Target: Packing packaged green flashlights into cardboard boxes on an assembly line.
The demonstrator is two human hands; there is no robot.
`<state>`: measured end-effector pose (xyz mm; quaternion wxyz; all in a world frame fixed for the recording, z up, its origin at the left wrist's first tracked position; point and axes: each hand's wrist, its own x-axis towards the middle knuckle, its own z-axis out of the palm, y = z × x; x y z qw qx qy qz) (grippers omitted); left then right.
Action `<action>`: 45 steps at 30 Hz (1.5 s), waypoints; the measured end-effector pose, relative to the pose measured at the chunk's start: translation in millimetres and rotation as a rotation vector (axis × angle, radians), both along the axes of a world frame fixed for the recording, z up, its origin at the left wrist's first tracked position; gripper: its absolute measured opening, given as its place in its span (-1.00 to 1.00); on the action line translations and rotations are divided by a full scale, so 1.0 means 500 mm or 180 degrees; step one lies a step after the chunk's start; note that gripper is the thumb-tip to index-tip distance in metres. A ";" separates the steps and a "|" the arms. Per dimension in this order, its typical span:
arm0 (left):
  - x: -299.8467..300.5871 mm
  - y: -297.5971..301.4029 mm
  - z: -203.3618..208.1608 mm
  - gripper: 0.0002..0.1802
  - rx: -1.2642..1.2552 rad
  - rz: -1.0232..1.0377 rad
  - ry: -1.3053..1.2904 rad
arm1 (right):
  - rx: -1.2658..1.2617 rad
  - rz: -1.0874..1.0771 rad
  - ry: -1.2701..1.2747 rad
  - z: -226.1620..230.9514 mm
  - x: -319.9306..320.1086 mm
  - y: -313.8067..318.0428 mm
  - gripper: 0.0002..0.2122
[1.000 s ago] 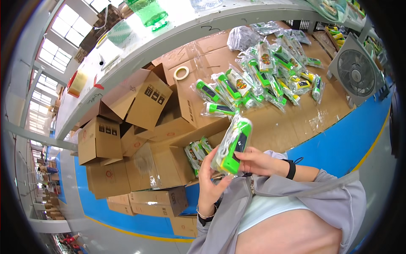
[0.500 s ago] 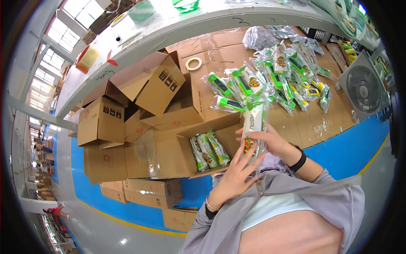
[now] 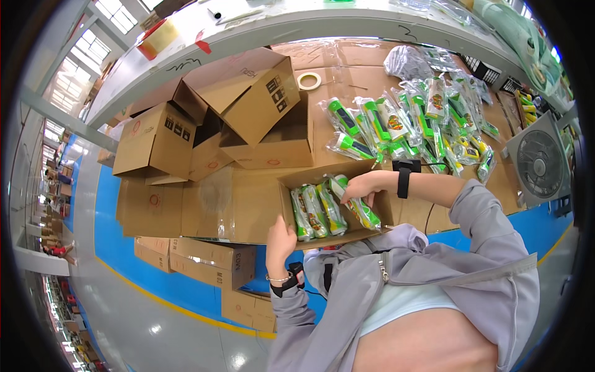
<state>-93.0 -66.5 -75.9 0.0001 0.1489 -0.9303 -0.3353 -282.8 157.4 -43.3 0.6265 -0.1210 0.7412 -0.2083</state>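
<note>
Green and white, a wrapped pack [image 3: 364, 215] slants in the right part of an open box [image 3: 384, 209], its far end leaning left. The right hand [image 3: 364, 186] is closed around the pack from above. The left hand [image 3: 281, 240] is well apart from it, touching the box at the near left corner; whether its fingers grip the cardboard, I cannot tell. Three more packs [image 3: 317, 211] lie side by side in the box, to the left of the held one.

Beyond the box, on the cardboard-covered tabletop [image 3: 347, 60], is a pile [image 3: 424, 121] of wrapped green, white and yellow pieces. A tape roll [image 3: 308, 81] lies to the left of the pile, and a grey fan [image 3: 540, 162] stands to its right. Open cartons [image 3: 154, 141] are heaped on the left, below a white shelf [image 3: 310, 28] that crosses the far side.
</note>
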 end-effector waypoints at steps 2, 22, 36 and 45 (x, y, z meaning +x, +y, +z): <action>0.014 0.014 -0.005 -0.74 0.0324 -0.0074 0.0081 | -0.0054 0.0042 0.0096 -0.008 -0.002 -0.011 -0.57; 0.041 0.137 0.001 -0.62 0.0646 0.0106 -0.0116 | 0.0215 0.2473 0.1817 -0.268 -0.013 0.024 -0.68; 0.060 0.190 0.005 -0.57 0.0512 -0.0222 -0.0315 | 0.0421 0.1167 0.1102 -0.239 0.002 0.077 -0.66; 0.034 0.198 0.038 -0.70 0.0532 -0.0220 -0.0744 | 0.0703 0.2612 0.1768 -0.207 0.090 0.096 -0.70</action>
